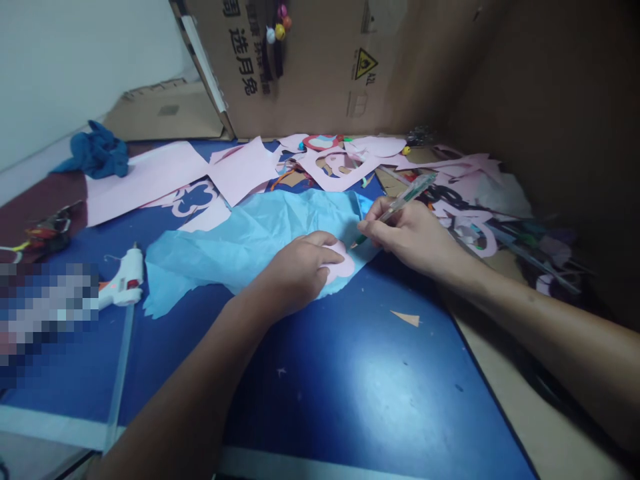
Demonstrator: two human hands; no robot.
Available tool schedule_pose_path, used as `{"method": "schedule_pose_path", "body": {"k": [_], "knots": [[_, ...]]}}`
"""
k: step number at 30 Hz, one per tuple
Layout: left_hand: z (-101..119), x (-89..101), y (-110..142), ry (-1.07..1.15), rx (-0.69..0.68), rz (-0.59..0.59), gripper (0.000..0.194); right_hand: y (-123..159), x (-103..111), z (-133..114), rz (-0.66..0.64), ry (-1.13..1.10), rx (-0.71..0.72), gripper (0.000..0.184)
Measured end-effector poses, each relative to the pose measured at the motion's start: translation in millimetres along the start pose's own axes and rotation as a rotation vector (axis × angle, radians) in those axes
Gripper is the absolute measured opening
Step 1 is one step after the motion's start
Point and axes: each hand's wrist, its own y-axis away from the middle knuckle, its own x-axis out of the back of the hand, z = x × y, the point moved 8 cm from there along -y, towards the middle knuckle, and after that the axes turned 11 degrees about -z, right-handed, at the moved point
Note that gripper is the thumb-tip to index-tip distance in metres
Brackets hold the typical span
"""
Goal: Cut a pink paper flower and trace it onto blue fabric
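Observation:
My left hand (305, 267) presses a pink paper cutout (342, 265) with rounded lobes down onto a crumpled light-blue sheet (260, 227). Its fingers are spread over the cutout and hide part of it. In my right hand (400, 230) is a clear pen (415, 192) with green inside, gripped like for writing. The pen's tip points down at the blue sheet, close to the cutout's right edge. The sheet lies loosely over the dark blue tabletop (350, 373).
A white glue gun (125, 280) lies at left. Pink paper sheets (150, 177) and scraps line the back. A blue cloth (97, 150) sits back left. Cardboard walls (310, 87) stand behind and right. Tools and offcuts pile up at right. A small tan scrap (407, 319) lies nearer.

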Motion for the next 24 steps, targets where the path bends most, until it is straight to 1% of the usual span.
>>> {"method": "schedule_pose_path", "body": {"k": [4, 8, 11, 13, 16, 19, 22, 24], "knots": [[-1.0, -1.4, -0.4, 0.01, -0.029, 0.022, 0.045, -1.1, 3.4, -6.5, -0.026, 0.012, -0.015, 0.021], [0.7, -0.4, -0.1, 0.031, -0.07, 0.025, 0.045, 2.6, 11.3, -24.1, -0.062, 0.037, -0.059, 0.019], [4.1, 2.4, 1.0, 0.057, -0.103, 0.02, 0.046, 12.2, 16.4, -39.9, -0.082, -0.021, -0.106, 0.022], [6.3, 3.7, 1.8, 0.072, -0.121, 0.016, 0.047, 22.6, 16.4, -42.8, -0.07, -0.085, -0.157, 0.023], [4.9, 2.2, 2.3, 0.075, -0.106, 0.009, 0.046, 39.5, 8.0, -31.6, -0.036, -0.184, -0.222, 0.029], [-1.0, -0.7, 2.6, 0.066, -0.054, 0.019, 0.041, 49.7, -4.1, -15.8, 0.01, -0.244, -0.193, 0.035], [-4.4, -2.7, 2.9, 0.067, -0.023, 0.021, 0.041, 54.0, -10.0, -3.3, 0.091, -0.253, -0.187, 0.033], [-4.4, -3.1, 2.8, 0.063, -0.014, 0.01, 0.043, 54.6, -11.4, -0.8, 0.135, -0.246, -0.184, 0.031]]}}
